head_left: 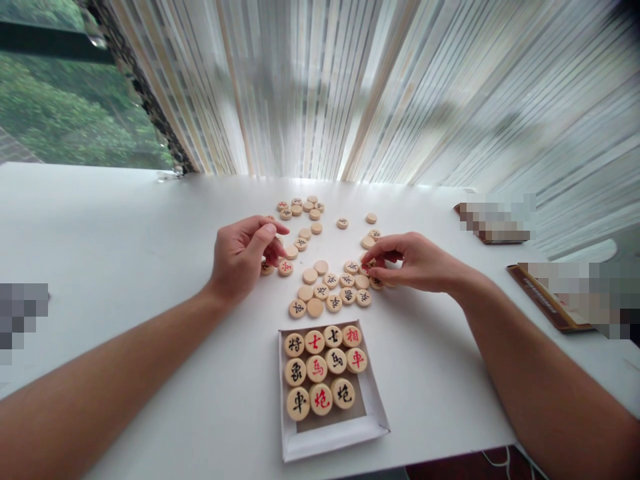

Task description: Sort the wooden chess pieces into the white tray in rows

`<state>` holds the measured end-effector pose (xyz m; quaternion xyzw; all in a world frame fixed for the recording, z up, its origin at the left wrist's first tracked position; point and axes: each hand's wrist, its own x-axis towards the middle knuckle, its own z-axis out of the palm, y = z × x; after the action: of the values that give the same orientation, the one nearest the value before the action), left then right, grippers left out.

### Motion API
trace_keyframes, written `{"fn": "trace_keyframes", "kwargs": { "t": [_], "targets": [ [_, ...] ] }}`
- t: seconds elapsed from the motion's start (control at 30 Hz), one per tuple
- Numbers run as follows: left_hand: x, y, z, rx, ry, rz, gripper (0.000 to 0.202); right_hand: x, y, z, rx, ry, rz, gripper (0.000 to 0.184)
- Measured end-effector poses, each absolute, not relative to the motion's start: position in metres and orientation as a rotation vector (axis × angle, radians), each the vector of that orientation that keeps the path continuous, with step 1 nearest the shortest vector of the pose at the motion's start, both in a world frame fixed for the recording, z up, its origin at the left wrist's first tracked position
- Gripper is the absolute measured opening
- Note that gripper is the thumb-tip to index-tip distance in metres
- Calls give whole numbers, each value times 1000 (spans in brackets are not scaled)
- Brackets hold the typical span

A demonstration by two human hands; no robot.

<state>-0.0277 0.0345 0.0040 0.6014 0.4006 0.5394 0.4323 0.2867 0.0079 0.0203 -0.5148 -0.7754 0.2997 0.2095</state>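
Note:
My right hand (413, 261) reaches into the right side of a spread of round wooden xiangqi pieces, thumb and forefinger closed on a red-marked xiangqi piece (367, 267). Over the left side hovers my left hand (245, 253), its fingers loosely bent and apart, with nothing visible in them. A red-marked piece (285, 268) lies just below its fingertips. Closer to me stands a shallow white box (340, 437) with rows of pieces, red and black characters facing up. The front row has a gap at its right, beside a black-marked piece (343, 394).
Loose pieces lie on the white table (150, 227), some face up, others blank side up. A far cluster includes a blank piece (297, 210). Two partly blurred flat items, one a brown-edged booklet (537, 300), lie at the right. Striped curtains (300, 87) hang behind the table.

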Motion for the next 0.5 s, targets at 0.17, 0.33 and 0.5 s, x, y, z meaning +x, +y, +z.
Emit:
{"fn": "trace_keyframes", "kwargs": {
  "t": [0.17,0.33,0.5],
  "targets": [
    [-27,35,3,1502,1005,1343,19,283,7,19,-1427,-2153,806,22],
    [-28,35,3,1514,1013,1343,20,291,8,28,-1440,-2149,696,18],
    [-28,35,3,1512,1003,1337,20,317,10,38,-1523,-2196,784,16]
  ]
}}
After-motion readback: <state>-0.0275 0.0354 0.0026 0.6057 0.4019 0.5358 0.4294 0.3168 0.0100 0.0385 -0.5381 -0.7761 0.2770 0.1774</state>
